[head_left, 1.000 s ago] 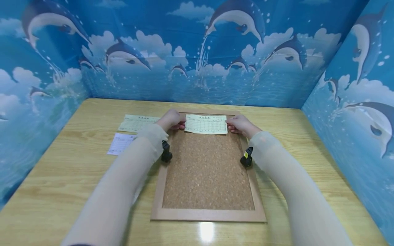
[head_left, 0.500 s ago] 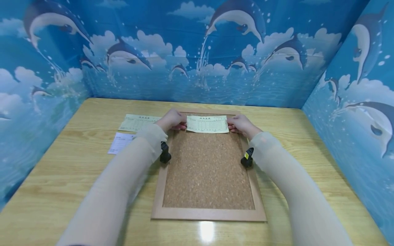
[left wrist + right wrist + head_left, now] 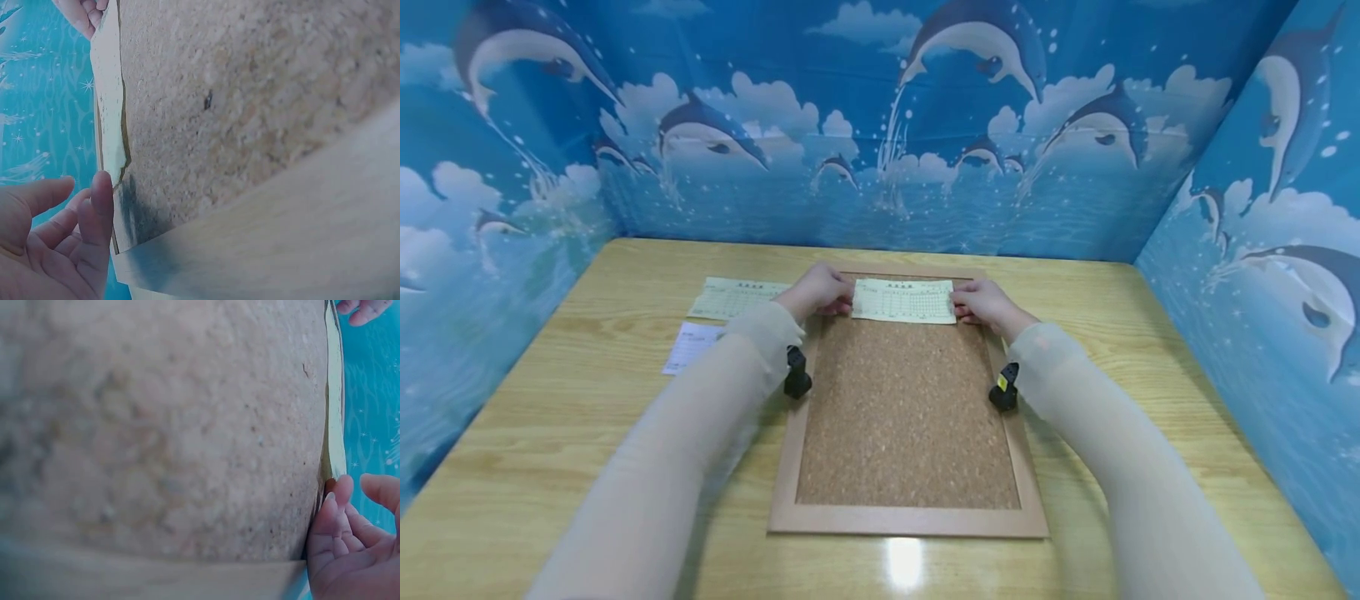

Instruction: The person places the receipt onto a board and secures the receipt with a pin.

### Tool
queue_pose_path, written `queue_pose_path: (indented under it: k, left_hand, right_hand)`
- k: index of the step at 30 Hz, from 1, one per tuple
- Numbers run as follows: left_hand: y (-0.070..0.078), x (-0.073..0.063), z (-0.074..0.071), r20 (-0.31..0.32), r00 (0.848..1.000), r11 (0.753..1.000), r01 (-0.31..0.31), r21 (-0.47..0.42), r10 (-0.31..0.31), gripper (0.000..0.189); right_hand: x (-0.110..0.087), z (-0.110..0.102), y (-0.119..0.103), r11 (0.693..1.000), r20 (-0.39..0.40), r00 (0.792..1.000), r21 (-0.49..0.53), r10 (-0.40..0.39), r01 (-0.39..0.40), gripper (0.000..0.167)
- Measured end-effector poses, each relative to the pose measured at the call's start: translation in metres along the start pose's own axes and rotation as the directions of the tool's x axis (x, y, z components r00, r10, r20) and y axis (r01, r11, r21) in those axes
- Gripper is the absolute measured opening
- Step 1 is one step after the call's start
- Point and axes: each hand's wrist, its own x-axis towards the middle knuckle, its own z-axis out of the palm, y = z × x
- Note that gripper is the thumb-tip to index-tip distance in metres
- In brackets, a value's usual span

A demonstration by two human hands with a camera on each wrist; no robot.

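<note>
Two hands flank a pale green slip [image 3: 904,301] at the far end of a cork board [image 3: 910,417]: the left hand [image 3: 820,290] at its left end, the right hand [image 3: 988,304] at its right. The slip's long axis runs straight across from hand to hand, roughly parallel to the far rail of the frame [image 3: 906,523], while the board's own length runs away from the person. Neither hand is clearly nearer; each sits right at an end, so any shift of the slip seems to depend on keeping both ends level against that far rail.

In the left wrist view the fingers [image 3: 100,197] touch the slip's end and the thumb stands apart from them. The right wrist view shows much the same at the other end, fingertips on the corner and the thumb well clear, so neither looks clenched or pinching. Between them the slip's near edge is wavy and appears to lift slightly off the cork.

On the bench [image 3: 1097,333], left of the board, lie a second green slip [image 3: 737,298] and a white slip [image 3: 687,346], both partly behind the left arm.
</note>
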Motion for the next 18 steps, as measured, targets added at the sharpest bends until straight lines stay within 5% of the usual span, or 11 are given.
queue_pose_path:
  k: [5, 7, 9, 13, 14, 16, 18]
  left_hand:
    - [0.001, -0.004, 0.002, -0.009, 0.997, 0.989, -0.078, 0.123, 0.080, 0.027]
    - [0.001, -0.008, 0.005, -0.019, 0.989, 0.953, -0.137, 0.271, 0.148, 0.033]
    - [0.002, -0.012, 0.009, -0.017, 0.970, 0.850, -0.205, 0.486, 0.243, 0.035]
    - [0.003, -0.021, 0.021, 0.038, 0.932, 0.511, -0.231, 0.828, 0.360, 0.044]
    - [0.002, -0.023, 0.024, 0.065, 0.930, 0.453, -0.236, 0.860, 0.362, 0.055]
    - [0.000, -0.026, 0.029, 0.125, 0.932, 0.381, -0.258, 0.888, 0.339, 0.075]
    - [-0.003, -0.029, 0.033, 0.189, 0.934, 0.374, -0.299, 0.878, 0.303, 0.084]
  right_hand:
    - [0.000, 0.000, 0.002, 0.999, 0.014, 0.999, -0.034, -0.031, 0.032, 0.047]
    - [0.000, 0.000, 0.002, 0.998, 0.017, 0.999, -0.052, -0.042, 0.043, 0.048]
    - [-0.001, 0.000, 0.002, 0.996, 0.022, 0.998, -0.073, -0.057, 0.058, 0.048]
    - [-0.002, 0.000, 0.002, 0.990, 0.037, 0.995, -0.103, -0.095, 0.098, 0.050]
    - [-0.003, 0.001, 0.002, 0.989, 0.040, 0.994, -0.108, -0.102, 0.106, 0.050]
    - [-0.004, 0.001, 0.001, 0.987, 0.046, 0.993, -0.111, -0.109, 0.114, 0.052]
    - [-0.005, 0.002, 0.001, 0.987, 0.046, 0.993, -0.115, -0.107, 0.111, 0.053]
